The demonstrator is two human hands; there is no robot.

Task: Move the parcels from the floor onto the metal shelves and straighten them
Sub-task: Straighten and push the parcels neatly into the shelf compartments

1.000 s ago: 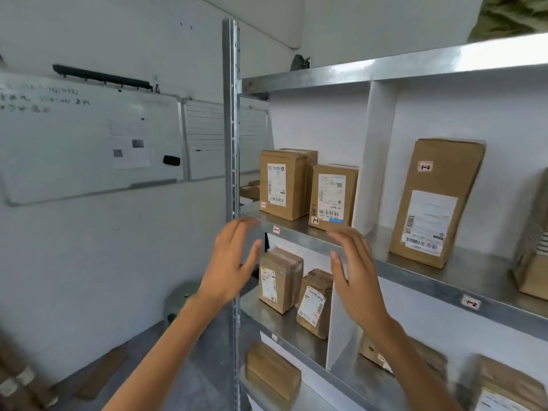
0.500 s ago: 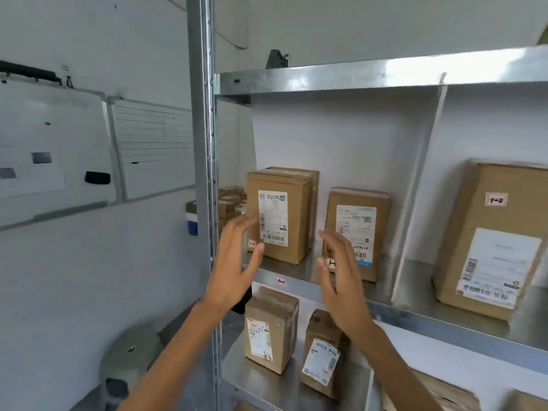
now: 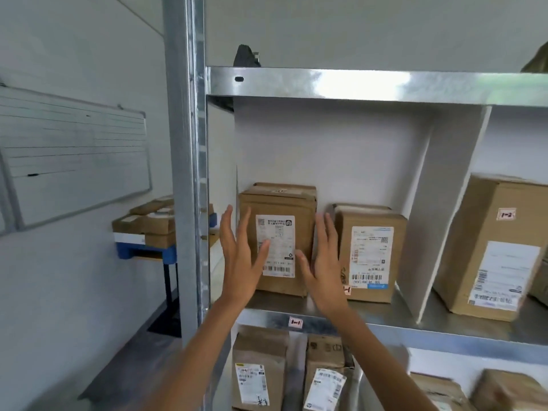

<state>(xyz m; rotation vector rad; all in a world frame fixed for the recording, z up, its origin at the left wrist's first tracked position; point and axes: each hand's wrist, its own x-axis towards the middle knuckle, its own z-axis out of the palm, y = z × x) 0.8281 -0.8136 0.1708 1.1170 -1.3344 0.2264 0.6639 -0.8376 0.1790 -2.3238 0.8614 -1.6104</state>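
**Both hands flank the box on the shelf**

Here we are at the rack, and the left hand (image 3: pixel 240 262) and right hand (image 3: pixel 323 268) are both up at the middle shelf (image 3: pixel 444 330), one on each side of a brown box (image 3: pixel 278 203). Fingers straight, slightly spread, palms turned in toward each other, nothing pinched, nothing gripped. The left thumb crosses in front of the white label; the right fingers rise in the gap between this box and the second box (image 3: pixel 370 256) just beside it. Whether either palm actually touches cardboard, I cannot tell from this angle.

The box stands upright at the shelf's left end, close to the steel post (image 3: pixel 184 173), label facing out. The second box stands upright too, a little shorter, label forward. A white divider (image 3: pixel 439 218) leans past it, and beyond that sits a big box (image 3: pixel 489 247) in the next bay. A small tag (image 3: pixel 296 322) marks the shelf's front edge.

Down below, two lower parcels (image 3: pixel 258 372) stand side by side on the next level. Off to the left, a whiteboard (image 3: pixel 74 161) hangs on the wall, with more parcels (image 3: pixel 148 223) piled on a blue stand beneath it.
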